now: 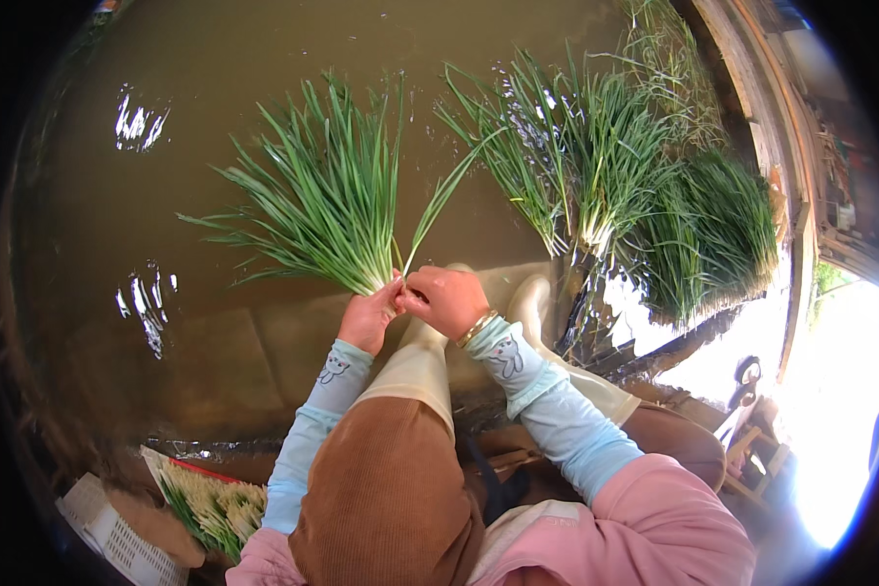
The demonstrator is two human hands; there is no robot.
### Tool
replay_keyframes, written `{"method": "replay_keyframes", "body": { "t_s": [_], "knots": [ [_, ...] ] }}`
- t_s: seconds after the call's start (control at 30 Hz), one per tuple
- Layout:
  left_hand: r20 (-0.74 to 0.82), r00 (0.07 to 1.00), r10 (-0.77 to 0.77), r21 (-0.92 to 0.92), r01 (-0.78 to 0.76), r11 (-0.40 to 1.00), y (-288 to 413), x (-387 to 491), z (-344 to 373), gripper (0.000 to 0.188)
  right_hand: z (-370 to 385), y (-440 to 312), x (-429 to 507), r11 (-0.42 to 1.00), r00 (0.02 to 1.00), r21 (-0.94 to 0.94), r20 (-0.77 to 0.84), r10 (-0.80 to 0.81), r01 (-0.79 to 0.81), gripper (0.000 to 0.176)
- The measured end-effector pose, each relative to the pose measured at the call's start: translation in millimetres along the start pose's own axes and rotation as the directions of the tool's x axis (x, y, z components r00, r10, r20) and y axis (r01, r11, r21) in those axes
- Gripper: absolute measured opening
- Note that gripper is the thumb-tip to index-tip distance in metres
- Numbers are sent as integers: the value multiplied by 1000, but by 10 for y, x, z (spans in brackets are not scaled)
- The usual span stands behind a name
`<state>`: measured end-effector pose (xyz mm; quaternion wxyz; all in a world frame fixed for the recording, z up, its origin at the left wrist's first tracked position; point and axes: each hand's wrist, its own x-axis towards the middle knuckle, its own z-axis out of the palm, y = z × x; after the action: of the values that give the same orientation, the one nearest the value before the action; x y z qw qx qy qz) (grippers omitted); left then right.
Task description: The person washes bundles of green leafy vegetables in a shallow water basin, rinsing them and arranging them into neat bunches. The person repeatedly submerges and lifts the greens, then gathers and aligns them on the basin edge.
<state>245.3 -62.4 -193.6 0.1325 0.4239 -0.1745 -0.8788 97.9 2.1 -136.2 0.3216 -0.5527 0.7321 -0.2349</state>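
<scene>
My left hand [370, 315] grips a fanned bunch of green chives [337, 198] by its pale stem ends. The leaves spread up and to the left over muddy brown water. My right hand [443, 297], with a gold bracelet [476, 329] at the wrist, meets the left at the stem ends. Its fingers are closed at the base of a thin chive sprig [436, 201], which stands apart from the bunch and leans right. The curled fingers hide the exact hold. Both forearms wear light blue sleeve covers [575, 432].
Loose chives [601, 161] lie at the water's right side, beside a dense, darker heap of chives [718, 227]. Wooden planks [798, 146] edge the right. Below left are a crate of chives [216, 502] and a white plastic basket [128, 538]. My cream boots [417, 366] reach into the water.
</scene>
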Motion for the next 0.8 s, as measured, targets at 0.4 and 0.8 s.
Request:
{"method": "replay_keyframes", "body": {
  "t_s": [0.4, 0.8],
  "knots": [
    [148, 980, -135, -74, 147, 986, 334, 30, 44, 26, -1255, 1574, -34, 560, 514, 829, -482, 710, 4, 29],
    [370, 877, 305, -457, -114, 882, 1216, -289, 277, 21, -1181, 1496, 77, 848, 806, 403, -337, 486, -343, 19]
  ]
}}
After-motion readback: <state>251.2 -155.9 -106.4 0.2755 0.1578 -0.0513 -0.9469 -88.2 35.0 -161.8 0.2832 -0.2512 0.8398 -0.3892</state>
